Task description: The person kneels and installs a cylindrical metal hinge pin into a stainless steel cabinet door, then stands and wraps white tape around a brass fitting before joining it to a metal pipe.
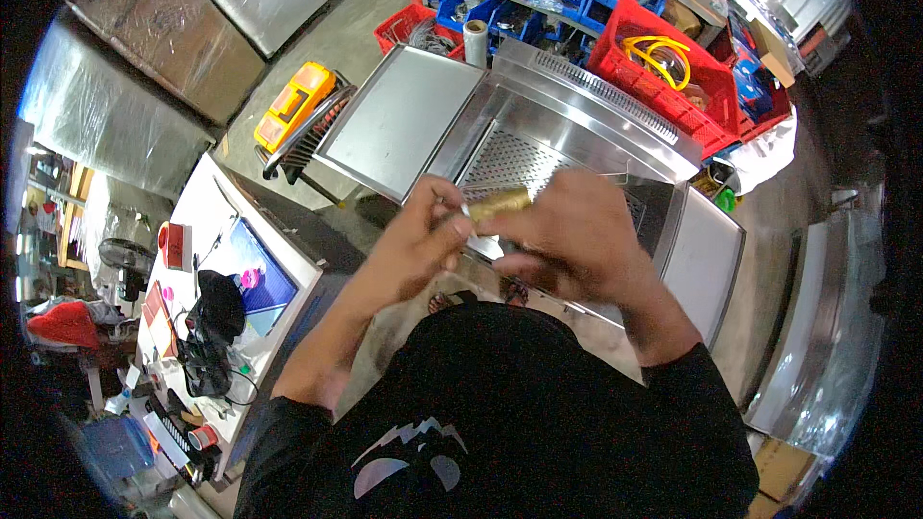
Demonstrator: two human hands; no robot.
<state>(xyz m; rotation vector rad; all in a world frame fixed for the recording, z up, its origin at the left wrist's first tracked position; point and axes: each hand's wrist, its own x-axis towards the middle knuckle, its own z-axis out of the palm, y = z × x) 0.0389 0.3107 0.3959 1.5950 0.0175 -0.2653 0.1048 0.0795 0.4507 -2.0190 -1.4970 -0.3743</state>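
My left hand (420,235) is closed, its thumb and fingers pinching a small white piece (466,210) whose kind I cannot make out. Close beside it, my right hand (585,235) grips a gold-coloured, tube-like piece (502,203), partly covered by the fingers. The white piece meets the near end of the gold one, or lies right by it. Both hands are held up in front of my chest, above a stainless-steel unit (567,125) with a perforated metal plate (514,161) set into it.
A flat metal side shelf (404,101) juts out left of the unit, another (707,250) right. Behind stand a red crate (663,67) with a yellow hose and shelves of blue bins (519,24). A yellow-orange case (298,104) and a cluttered white table (288,274) are on the left.
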